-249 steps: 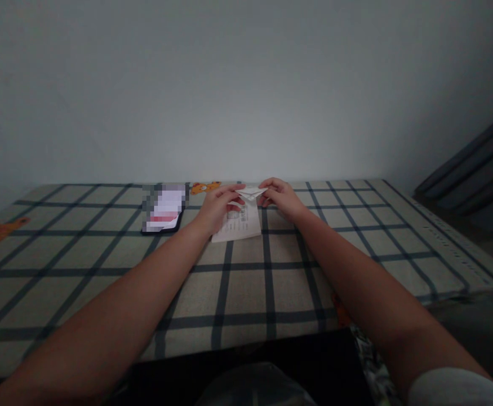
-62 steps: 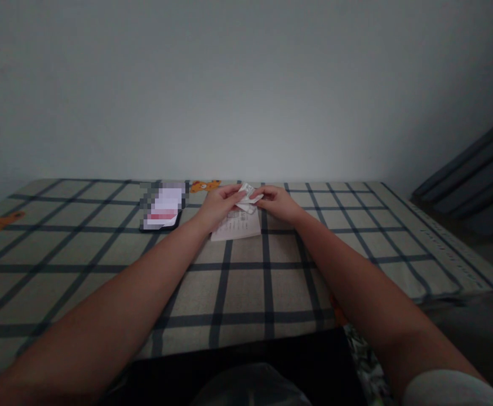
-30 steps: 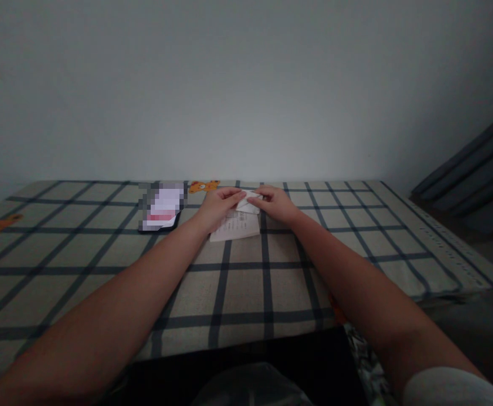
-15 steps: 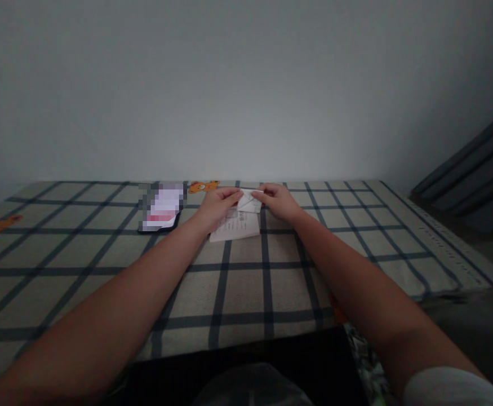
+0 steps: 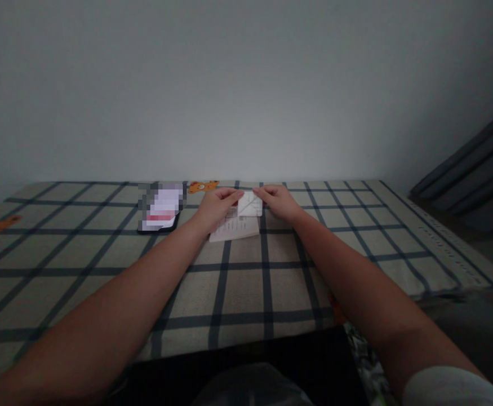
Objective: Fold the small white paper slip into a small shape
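A small square of folded white paper (image 5: 250,205), with crease lines across it, is pinched between my two hands. My left hand (image 5: 218,206) is closed with thumb and fingers on its upper left corner. At the upper right corner, my right hand (image 5: 278,201) pinches it the same way. Under and just in front of the square lies a printed sheet (image 5: 235,230) with rows of dark text, partly covered by the square and my left hand. Whether the two pieces are joined cannot be made out.
A phone (image 5: 161,211) with a lit, pixelated screen lies left of my hands. The checked tablecloth (image 5: 241,287) carries orange bear prints (image 5: 204,186). A pale wall (image 5: 246,96) rises behind the table, and a dark folded curtain (image 5: 474,169) hangs at the right.
The folded paper square has tipped to face me more, showing more of its creased surface and reaching slightly lower over the printed sheet. Both hands have barely shifted; the phone stays put.
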Demonstrator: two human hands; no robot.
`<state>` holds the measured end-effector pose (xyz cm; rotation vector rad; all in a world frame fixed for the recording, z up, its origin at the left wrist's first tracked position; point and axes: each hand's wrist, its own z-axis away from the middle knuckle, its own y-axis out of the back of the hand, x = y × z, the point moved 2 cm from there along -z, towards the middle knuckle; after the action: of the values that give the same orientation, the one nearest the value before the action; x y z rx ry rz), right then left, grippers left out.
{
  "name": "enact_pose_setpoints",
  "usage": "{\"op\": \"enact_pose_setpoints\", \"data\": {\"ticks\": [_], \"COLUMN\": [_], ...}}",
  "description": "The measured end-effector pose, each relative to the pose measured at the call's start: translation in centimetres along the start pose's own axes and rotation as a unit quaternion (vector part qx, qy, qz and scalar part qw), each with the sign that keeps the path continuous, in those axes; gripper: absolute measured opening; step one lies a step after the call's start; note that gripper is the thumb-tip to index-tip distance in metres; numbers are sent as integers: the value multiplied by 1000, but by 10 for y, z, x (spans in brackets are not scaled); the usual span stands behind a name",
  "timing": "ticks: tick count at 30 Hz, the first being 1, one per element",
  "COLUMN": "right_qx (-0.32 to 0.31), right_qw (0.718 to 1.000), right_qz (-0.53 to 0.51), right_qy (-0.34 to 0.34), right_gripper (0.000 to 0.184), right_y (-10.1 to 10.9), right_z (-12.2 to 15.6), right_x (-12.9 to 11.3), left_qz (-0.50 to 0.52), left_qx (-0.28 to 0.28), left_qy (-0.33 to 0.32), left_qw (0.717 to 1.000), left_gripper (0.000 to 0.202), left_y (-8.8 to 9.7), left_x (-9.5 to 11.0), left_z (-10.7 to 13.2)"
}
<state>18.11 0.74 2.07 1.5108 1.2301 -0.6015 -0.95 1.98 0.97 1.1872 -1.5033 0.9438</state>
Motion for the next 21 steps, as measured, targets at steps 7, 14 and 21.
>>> {"op": "enact_pose_setpoints", "data": {"ticks": [7, 14, 21], "right_qx": [11, 37, -49], "right_qw": [999, 994, 983], "right_qz": [31, -98, -163], "right_qy": [6, -27, -73], "right_gripper": [53, 47, 39], "right_y": [2, -1, -4], "right_z": [2, -2, -2], "right_x": [-2, 2, 11], "left_qz": [-8, -58, -80], "left_qx": [-59, -12, 13], "left_qy": [44, -22, -50], "left_qw": [997, 998, 995], "left_gripper": [28, 32, 29], "left_y": [0, 1, 3], "left_x": [-6, 8, 7], "left_z": [0, 3, 1]}}
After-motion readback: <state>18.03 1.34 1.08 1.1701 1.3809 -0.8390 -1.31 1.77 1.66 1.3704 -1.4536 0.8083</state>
